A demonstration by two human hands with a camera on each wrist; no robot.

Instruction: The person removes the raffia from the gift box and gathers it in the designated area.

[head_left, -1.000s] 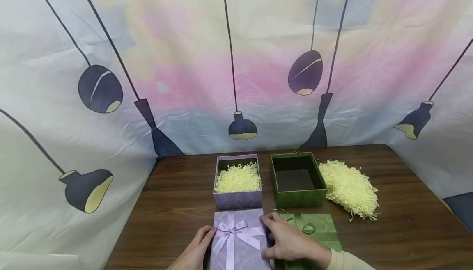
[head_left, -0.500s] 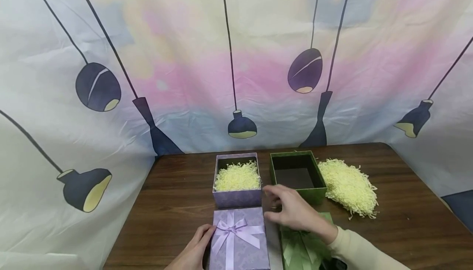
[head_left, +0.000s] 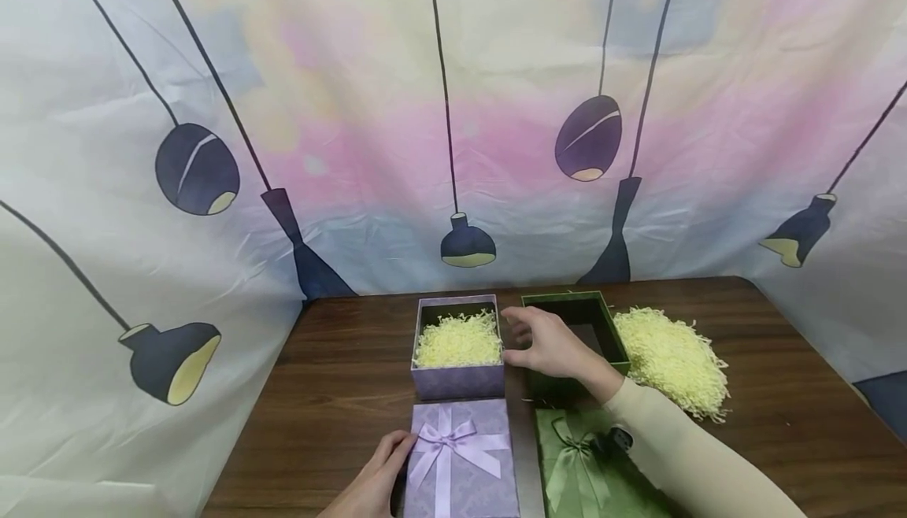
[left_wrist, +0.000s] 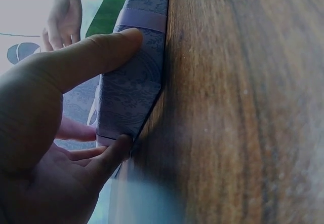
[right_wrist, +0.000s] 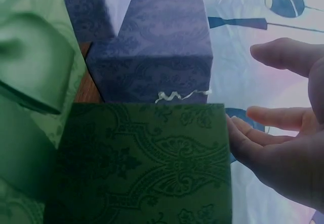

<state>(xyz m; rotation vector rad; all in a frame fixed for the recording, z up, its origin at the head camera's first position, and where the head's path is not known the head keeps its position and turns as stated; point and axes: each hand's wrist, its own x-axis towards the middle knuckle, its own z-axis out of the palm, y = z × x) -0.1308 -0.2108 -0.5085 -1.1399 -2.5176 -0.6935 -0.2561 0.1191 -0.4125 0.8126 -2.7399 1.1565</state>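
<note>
My left hand (head_left: pixel 375 475) holds the left side of the lavender lid (head_left: pixel 478 482), which has a satin ribbon and bow. In the left wrist view its thumb (left_wrist: pixel 121 41) lies on the lid's side, with other fingertips at a corner. Over the green box (head_left: pixel 575 386) reaches my right hand (head_left: pixel 549 342), thumb and fingers spread apart with nothing between them. Its fingertips come right up to the right wall of the lavender box (head_left: pixel 457 382), which holds pale yellow shredded paper (head_left: pixel 457 341). The green box's inside is dark and partly hidden by that hand.
A heap of yellow shredded paper (head_left: pixel 676 360) lies to the right of the green box. Under my right sleeve (head_left: pixel 680 439) is a green lid (head_left: pixel 567 447) with a bow. Everything stands on a brown wooden table (head_left: pixel 319 384) before a printed cloth (head_left: pixel 368 148).
My right hand has let go of the lavender lid's right side and moved forward to beside the lavender box. The left hand stays at the lid, which has barely moved.
</note>
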